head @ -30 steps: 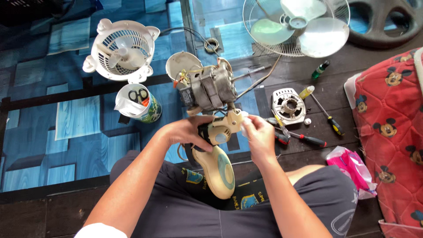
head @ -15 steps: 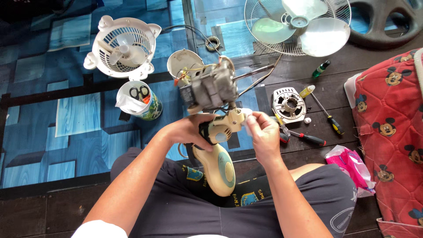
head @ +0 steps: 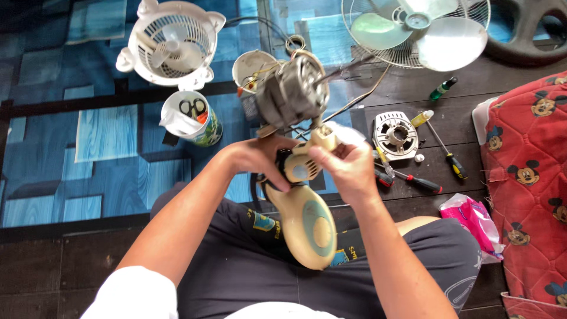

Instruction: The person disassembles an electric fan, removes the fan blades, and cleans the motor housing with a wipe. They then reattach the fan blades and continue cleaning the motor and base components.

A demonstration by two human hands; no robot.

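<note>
Both hands grip fan body; cup holds scissors.

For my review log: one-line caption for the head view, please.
Seated person's left hand and right hand grip a cream fan body with its exposed motor, screwdrivers nearby.

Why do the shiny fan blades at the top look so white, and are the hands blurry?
In the head view, daylight glares off the fan blades, washing them pale; the left hand and right hand on the cream fan body look fairly sharp, only slightly soft; the edges bend a little.
</note>
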